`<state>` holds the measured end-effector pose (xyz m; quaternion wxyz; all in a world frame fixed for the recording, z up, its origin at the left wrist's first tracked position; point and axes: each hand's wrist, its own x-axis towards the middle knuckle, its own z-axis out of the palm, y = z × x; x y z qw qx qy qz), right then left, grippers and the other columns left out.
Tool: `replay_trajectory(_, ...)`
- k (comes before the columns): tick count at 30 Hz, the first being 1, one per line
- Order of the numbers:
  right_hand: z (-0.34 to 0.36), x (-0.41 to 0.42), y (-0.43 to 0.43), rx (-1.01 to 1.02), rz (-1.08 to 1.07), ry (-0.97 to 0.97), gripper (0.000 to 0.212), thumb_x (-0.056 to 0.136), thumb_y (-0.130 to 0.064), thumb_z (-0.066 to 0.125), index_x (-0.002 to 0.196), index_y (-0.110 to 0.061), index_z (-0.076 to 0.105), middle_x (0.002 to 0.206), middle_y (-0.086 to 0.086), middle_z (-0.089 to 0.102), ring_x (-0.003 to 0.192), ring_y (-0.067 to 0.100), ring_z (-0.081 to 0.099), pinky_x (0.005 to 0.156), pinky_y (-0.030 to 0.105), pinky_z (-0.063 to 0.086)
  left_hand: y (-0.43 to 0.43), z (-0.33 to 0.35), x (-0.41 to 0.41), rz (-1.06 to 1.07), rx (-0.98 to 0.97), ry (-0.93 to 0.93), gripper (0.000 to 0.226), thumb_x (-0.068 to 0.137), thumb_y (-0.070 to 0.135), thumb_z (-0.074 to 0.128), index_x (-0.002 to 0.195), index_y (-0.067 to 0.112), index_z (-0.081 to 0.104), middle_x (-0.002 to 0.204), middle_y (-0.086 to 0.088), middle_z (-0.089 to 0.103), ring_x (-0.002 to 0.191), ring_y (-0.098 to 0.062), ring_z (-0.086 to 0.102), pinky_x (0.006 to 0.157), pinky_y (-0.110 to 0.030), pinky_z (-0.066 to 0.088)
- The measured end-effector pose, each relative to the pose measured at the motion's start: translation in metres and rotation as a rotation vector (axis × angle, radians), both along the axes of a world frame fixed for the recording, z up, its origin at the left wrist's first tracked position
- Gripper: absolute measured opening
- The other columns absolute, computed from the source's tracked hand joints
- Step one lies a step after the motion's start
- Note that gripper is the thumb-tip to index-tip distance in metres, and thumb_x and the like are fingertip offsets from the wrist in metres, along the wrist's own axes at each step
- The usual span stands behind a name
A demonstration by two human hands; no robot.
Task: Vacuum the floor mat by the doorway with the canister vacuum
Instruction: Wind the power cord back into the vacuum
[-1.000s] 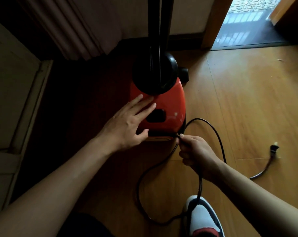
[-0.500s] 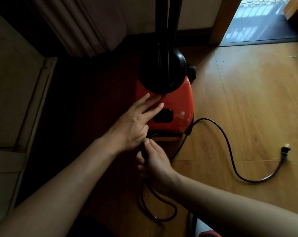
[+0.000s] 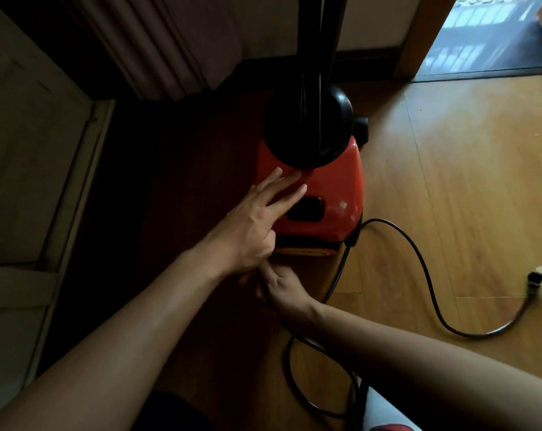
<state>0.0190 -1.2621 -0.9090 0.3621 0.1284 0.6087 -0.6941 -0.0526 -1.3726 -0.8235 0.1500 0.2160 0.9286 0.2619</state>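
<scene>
left hand (image 3: 254, 225) still flat on red vacuum (image 3: 332, 194), parked on floor (image 3: 465, 181) by curtain (image 3: 158, 42). right hand (image 3: 280, 286) slid under my left one now, gripping cord (image 3: 419, 269); plug (image 3: 535, 279) lies further out.

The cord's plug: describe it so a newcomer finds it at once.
Start at the red canister vacuum in the middle. A black cord leaves its near right corner and curves right across the wooden floor. The plug is its free end near the right edge, the only piece with pale prongs.

Right hand (image 3: 282, 286) with the cord (image 3: 384, 219), earlier right of the vacuum (image 3: 335, 194), now under the left hand (image 3: 251, 231).
</scene>
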Motion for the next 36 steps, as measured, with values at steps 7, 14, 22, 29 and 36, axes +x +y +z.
replay_trajectory(7,-0.005,-0.013,-0.001,0.070,-0.028,-0.016,0.049,0.108,-0.038,0.041,0.074,-0.010,0.063,0.047,-0.008,0.057,0.036,0.003,0.049,0.038,0.017,0.037,-0.001,0.000,0.000,0.000,-0.002,0.008,0.095,0.076,-0.014,0.041,0.158,0.028,0.017,0.165,0.016,0.001,0.150,-0.003,-0.014,0.123,-0.036,-0.003)
replay_trajectory(14,-0.035,-0.023,0.050,0.256,0.078,0.053,0.026,0.100,-0.037,0.058,0.113,-0.017,0.067,0.108,0.009,0.073,0.096,0.027,0.071,0.086,0.045,0.060,-0.004,0.001,0.000,-0.003,-0.007,0.006,0.096,0.076,-0.014,0.043,0.157,0.028,0.018,0.164,0.018,0.000,0.149,0.000,-0.014,0.124,-0.036,0.001)
replay_trajectory(22,-0.011,-0.026,0.141,0.241,-0.087,-0.045,0.031,0.106,-0.023,0.049,0.079,-0.008,0.057,0.053,-0.002,0.034,0.040,0.009,0.030,0.038,0.023,0.022,-0.004,-0.001,0.002,-0.008,-0.010,0.023,0.093,0.078,-0.010,0.048,0.157,0.029,0.019,0.165,0.017,0.001,0.149,0.002,-0.012,0.124,-0.038,0.005)
replay_trajectory(29,0.029,-0.009,0.145,0.022,-0.117,0.051,0.034,0.104,-0.034,0.050,0.084,-0.009,0.062,0.055,0.000,0.032,0.042,0.012,0.027,0.038,0.023,0.022,-0.002,0.000,0.004,-0.015,-0.073,0.054,0.094,0.079,-0.005,0.051,0.157,0.032,0.016,0.164,0.018,0.001,0.149,0.001,-0.013,0.122,-0.036,0.009)
replay_trajectory(36,0.055,-0.013,0.119,-0.072,-0.097,0.169,0.040,0.109,-0.030,0.036,0.095,-0.002,0.062,0.053,-0.001,0.028,0.040,0.011,0.023,0.037,0.021,0.020,0.000,0.005,0.006,-0.023,-0.115,0.062,0.089,0.079,0.013,0.052,0.158,0.032,0.015,0.165,0.017,0.001,0.150,-0.001,-0.013,0.123,-0.037,0.015)
